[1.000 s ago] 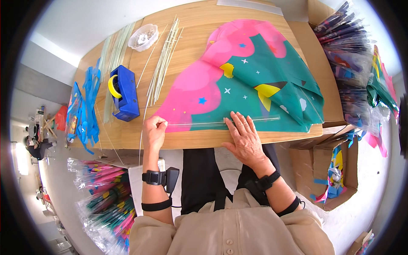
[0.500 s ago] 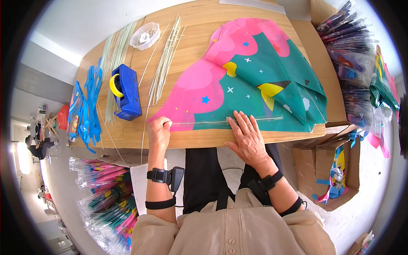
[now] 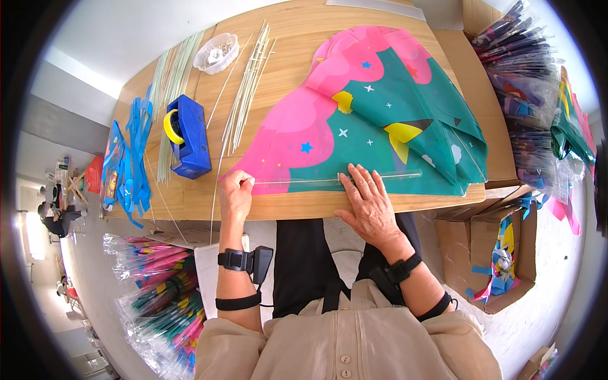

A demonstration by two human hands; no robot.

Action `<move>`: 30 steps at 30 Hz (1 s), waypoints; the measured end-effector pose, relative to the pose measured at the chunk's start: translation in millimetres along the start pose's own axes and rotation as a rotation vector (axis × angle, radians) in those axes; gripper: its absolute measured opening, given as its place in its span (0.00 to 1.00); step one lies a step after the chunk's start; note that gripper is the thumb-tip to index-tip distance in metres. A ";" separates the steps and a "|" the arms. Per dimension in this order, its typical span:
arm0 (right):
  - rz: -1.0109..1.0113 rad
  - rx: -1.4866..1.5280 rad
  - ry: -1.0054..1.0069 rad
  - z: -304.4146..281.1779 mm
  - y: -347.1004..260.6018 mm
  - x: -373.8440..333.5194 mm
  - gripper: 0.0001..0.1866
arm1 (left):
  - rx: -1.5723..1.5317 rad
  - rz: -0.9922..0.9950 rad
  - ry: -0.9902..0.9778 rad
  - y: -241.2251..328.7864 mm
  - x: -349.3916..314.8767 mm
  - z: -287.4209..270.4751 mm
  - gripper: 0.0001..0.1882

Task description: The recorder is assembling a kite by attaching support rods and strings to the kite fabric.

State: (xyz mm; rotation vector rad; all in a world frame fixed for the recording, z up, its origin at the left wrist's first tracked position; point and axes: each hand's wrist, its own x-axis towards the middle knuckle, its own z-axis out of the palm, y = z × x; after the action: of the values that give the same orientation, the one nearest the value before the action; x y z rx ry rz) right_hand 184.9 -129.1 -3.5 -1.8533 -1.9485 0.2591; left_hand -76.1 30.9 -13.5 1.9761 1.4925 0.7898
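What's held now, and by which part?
Left grip: closed at the left corner of the sheet; exactly what it pinches is hidden. Right grip: rests on the sheet, holding nothing.

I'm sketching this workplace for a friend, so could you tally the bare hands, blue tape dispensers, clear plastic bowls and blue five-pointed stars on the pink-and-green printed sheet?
Bare hands, left hand and right hand: 2
Blue tape dispenser: 1
Clear plastic bowl: 1
Visible blue five-pointed stars on the pink-and-green printed sheet: 2
Total: 6
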 end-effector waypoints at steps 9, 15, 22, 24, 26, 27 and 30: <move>-0.002 -0.001 0.003 0.5 0.8 0.1 0.37 | -0.087 -0.131 -0.101 0.8 2.4 -5.6 0.03; -0.004 -0.001 0.008 1.8 0.9 -0.1 0.37 | -0.137 -0.235 -0.136 1.1 1.1 -7.1 0.03; 0.000 0.001 0.000 2.5 1.4 -0.7 0.37 | -0.439 -0.373 -0.158 5.9 -0.5 -13.7 0.02; 0.003 0.009 0.002 3.1 1.4 -0.8 0.38 | -0.504 -0.396 -0.170 6.4 -0.9 -16.7 0.02; 0.008 0.025 0.011 3.6 1.6 -1.2 0.39 | -0.562 -0.431 -0.169 12.1 -0.9 -20.5 0.03; -0.012 0.045 0.048 1.8 1.4 -1.9 0.38 | -0.556 -0.423 -0.179 14.1 -0.8 -23.2 0.03; -0.139 0.118 0.119 -0.3 1.4 -6.5 0.37 | -0.534 -0.400 -0.194 19.6 -0.2 -29.9 0.03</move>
State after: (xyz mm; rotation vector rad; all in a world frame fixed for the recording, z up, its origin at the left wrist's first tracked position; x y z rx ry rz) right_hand 186.4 -135.4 -5.1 -1.6143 -1.9268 0.2105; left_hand -85.0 27.9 20.9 1.2714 1.3280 0.7041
